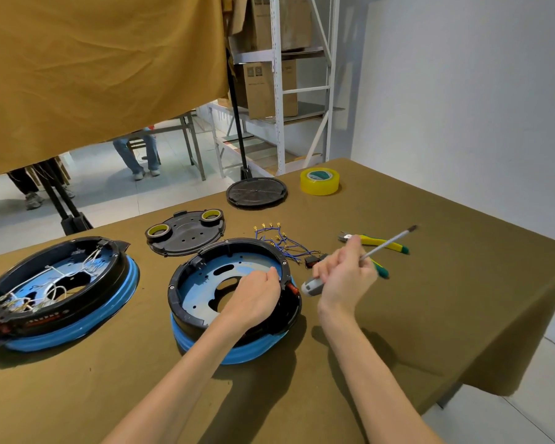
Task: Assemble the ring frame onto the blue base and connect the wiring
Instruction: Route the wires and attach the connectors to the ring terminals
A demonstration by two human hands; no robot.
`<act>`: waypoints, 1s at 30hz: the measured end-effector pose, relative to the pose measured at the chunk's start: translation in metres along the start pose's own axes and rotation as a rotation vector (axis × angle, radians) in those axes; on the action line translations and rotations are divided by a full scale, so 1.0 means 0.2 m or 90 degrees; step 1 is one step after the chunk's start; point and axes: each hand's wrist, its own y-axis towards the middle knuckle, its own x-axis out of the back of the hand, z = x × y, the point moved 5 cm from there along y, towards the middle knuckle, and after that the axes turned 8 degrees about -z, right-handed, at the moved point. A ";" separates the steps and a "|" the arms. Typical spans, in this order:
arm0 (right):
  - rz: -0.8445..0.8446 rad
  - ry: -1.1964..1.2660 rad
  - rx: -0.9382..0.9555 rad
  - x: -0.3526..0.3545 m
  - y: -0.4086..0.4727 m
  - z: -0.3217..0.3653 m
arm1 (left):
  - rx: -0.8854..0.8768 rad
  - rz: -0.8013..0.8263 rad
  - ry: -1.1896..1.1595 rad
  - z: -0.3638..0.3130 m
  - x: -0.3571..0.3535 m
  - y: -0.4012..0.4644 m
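Step in hand: fastening ring frame (186, 302) onto blue base (237, 354), mid-counter. Left hand (253, 296) grip pinches inside the frame's right rim, object unclear. Right hand (343, 277) grip wraps screwdriver (366, 254). Blue wiring (279, 241) lies unconnected just beyond. Next, likely: bring tip onto screw.

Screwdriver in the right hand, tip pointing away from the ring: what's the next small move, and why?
Probably swing the screwdriver round so its tip comes down toward the ring frame. The right hand grips it mid-shaft with the tip aimed up and away over the pliers, while the left hand pinches something too small to identify at the ring's far inner edge, possibly a screw.
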 end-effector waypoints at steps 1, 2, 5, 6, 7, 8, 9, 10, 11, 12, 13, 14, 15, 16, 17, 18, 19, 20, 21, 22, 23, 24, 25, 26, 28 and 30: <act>0.004 -0.009 -0.007 -0.01 -0.02 -0.02 | 0.009 -0.003 -0.001 0.00 0.00 0.00; 0.010 -0.015 -0.014 -0.01 -0.04 -0.03 | 0.013 -0.008 -0.006 0.01 0.00 0.00; 0.013 -0.002 0.000 -0.02 -0.02 0.01 | 0.014 0.001 -0.031 0.03 0.01 0.00; 0.004 0.007 0.008 -0.02 -0.01 0.03 | 0.012 0.009 -0.040 0.03 0.01 -0.01; -0.003 0.015 0.012 -0.03 -0.01 0.03 | 0.011 0.015 -0.048 0.02 0.01 -0.01; -0.007 0.013 0.012 -0.04 -0.01 0.01 | 0.008 0.013 -0.052 0.02 0.01 0.00; -0.008 0.000 0.007 -0.05 -0.03 -0.01 | 0.003 0.008 -0.051 0.02 0.02 -0.01; -0.003 -0.014 0.003 -0.05 -0.04 -0.02 | -0.004 0.001 -0.044 0.01 0.02 -0.01; 0.005 -0.019 0.003 -0.05 -0.03 -0.02 | -0.011 -0.002 -0.036 0.01 0.03 -0.01; 0.009 -0.016 0.007 -0.04 -0.02 -0.01 | -0.015 -0.002 -0.033 0.01 0.03 -0.02; 0.006 -0.012 0.009 -0.03 -0.01 0.00 | -0.018 -0.001 -0.034 0.01 0.03 -0.02; -0.005 -0.007 0.009 -0.02 0.00 0.00 | -0.020 -0.001 -0.035 0.01 0.03 -0.02; -0.015 -0.005 0.006 -0.02 0.00 -0.01 | -0.021 -0.002 -0.033 0.01 0.02 -0.02; -0.017 -0.008 0.003 -0.02 -0.01 -0.03 | -0.022 -0.006 -0.031 0.00 0.02 -0.02; -0.011 -0.014 0.001 -0.02 -0.03 -0.04 | -0.023 -0.013 -0.029 0.00 0.02 -0.02; -0.005 -0.020 0.000 -0.03 -0.03 -0.05 | -0.023 -0.018 -0.027 0.00 0.03 -0.02; -0.003 -0.022 0.002 -0.04 -0.02 -0.04 | -0.023 -0.018 -0.026 0.00 0.03 -0.02; -0.006 -0.019 0.003 -0.03 -0.01 -0.04 | -0.024 -0.017 -0.028 0.01 0.03 -0.02; -0.014 -0.011 0.003 -0.03 0.01 -0.03 | -0.025 -0.017 -0.031 0.01 0.03 -0.02; -0.020 -0.002 0.002 -0.03 0.01 -0.03 | -0.026 -0.019 -0.034 0.01 0.03 -0.02; -0.019 -0.004 0.000 -0.04 0.01 -0.04 | -0.025 -0.023 -0.036 0.01 0.03 -0.02; -0.013 -0.016 0.000 -0.04 -0.01 -0.05 | -0.023 -0.028 -0.036 0.01 0.04 -0.02; -0.006 -0.028 0.002 -0.03 -0.02 -0.06 | -0.023 -0.031 -0.036 0.01 0.04 -0.02; 0.002 -0.033 0.005 -0.03 -0.02 -0.07 | -0.024 -0.031 -0.039 0.01 0.04 -0.02; 0.001 -0.023 0.004 -0.03 -0.01 -0.07 | -0.026 -0.020 -0.042 0.01 0.03 -0.03; 0.001 -0.010 -0.002 -0.04 0.00 -0.08 | -0.027 -0.024 -0.031 0.00 0.03 -0.03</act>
